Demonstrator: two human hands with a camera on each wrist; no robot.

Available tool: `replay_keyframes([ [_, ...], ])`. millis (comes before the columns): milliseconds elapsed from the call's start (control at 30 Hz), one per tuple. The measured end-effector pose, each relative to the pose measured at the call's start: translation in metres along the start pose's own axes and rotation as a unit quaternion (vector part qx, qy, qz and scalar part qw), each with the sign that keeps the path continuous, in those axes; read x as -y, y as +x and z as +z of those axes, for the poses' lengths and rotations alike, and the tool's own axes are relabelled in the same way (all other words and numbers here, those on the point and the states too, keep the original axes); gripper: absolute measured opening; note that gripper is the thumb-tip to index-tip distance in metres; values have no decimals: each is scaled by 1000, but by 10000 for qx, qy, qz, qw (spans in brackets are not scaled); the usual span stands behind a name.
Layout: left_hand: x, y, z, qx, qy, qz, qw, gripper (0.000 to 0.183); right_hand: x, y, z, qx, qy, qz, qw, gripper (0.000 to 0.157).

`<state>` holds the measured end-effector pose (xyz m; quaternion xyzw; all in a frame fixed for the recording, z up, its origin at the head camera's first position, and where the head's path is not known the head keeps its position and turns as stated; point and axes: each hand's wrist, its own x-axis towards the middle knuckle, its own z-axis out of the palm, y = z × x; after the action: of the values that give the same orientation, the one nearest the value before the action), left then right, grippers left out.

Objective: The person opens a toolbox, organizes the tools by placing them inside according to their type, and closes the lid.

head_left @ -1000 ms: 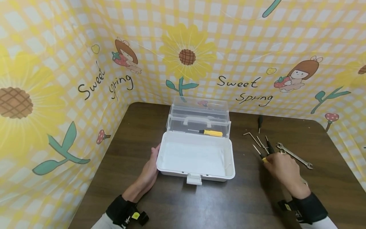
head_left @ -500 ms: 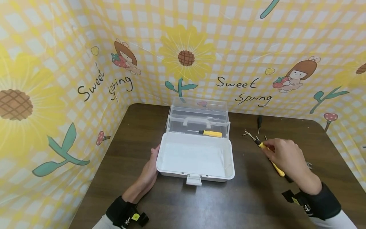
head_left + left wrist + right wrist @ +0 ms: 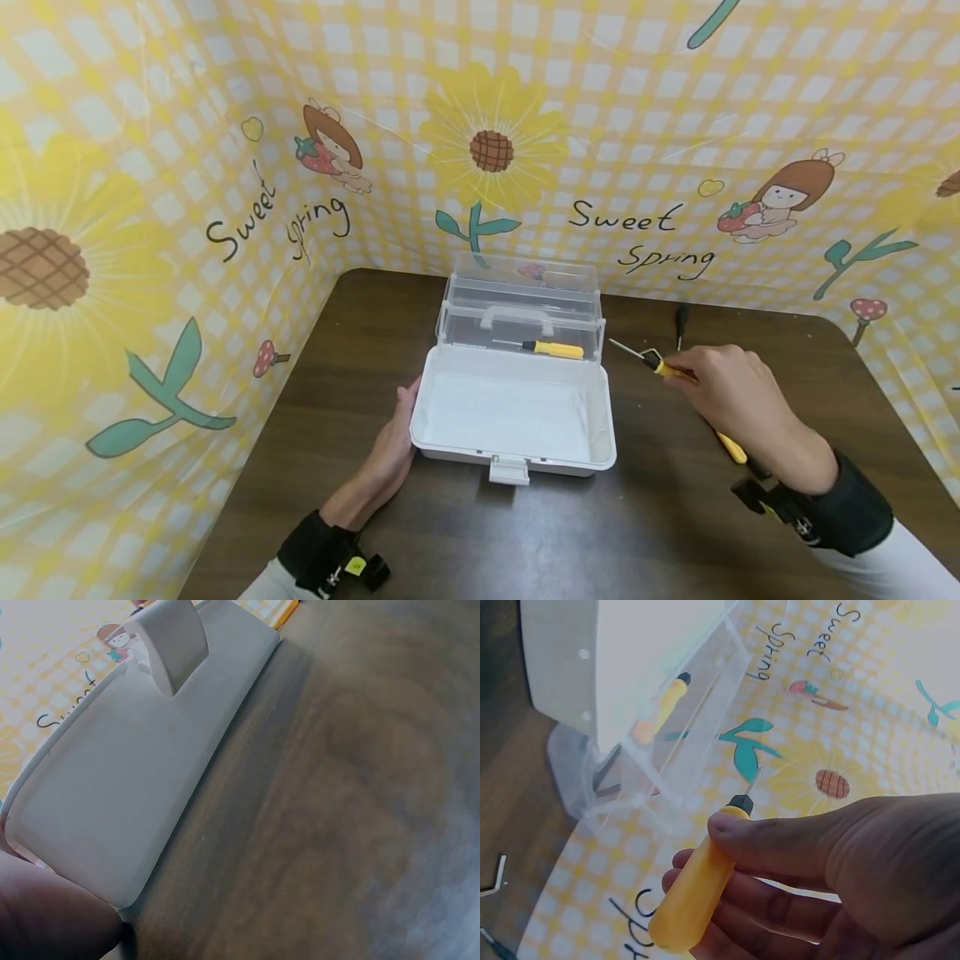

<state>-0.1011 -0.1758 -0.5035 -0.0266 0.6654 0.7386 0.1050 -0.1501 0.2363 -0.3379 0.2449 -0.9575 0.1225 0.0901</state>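
Note:
My right hand (image 3: 738, 400) pinches a yellow-handled screwdriver (image 3: 694, 892) between thumb and fingers. Its shaft points toward the box, up and left in the head view. A white toolbox (image 3: 513, 458) stands with its clear lid and trays folded back; the white bottom holds nothing visible. Another yellow screwdriver (image 3: 558, 349) lies in the clear tray section behind it. Against the box's left side rests my left hand (image 3: 386, 454), fingers extended along the wall. The left wrist view shows one fingertip (image 3: 60, 915) at the box's corner (image 3: 127, 889).
Right of the box lie a hex key (image 3: 495, 876), a black screwdriver (image 3: 682, 323) and a yellow handle (image 3: 729, 447), partly under my right hand. The front latch (image 3: 509, 470) sticks out. A patterned cloth wall (image 3: 652, 108) closes off the table's back.
My right hand has picked up the yellow screwdriver from among the tools and carried it leftward, nearer the box. The left hand has stayed at the box's side.

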Motion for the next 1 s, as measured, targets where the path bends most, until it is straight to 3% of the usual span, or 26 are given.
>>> replay_keyframes([
  [233, -2, 2, 0, 31, 51, -66, 10000, 86, 10, 9, -3, 161, 14, -80, 9998, 18],
  [600, -3, -3, 1, 12, 140, -140, 9998, 84, 23, 34, 12, 389, 99, -74, 9992, 16],
  [1000, -4, -1, 2, -28, 132, -160, 9998, 85, 45, 69, 36, 485, -87, -616, 9969, 16],
])
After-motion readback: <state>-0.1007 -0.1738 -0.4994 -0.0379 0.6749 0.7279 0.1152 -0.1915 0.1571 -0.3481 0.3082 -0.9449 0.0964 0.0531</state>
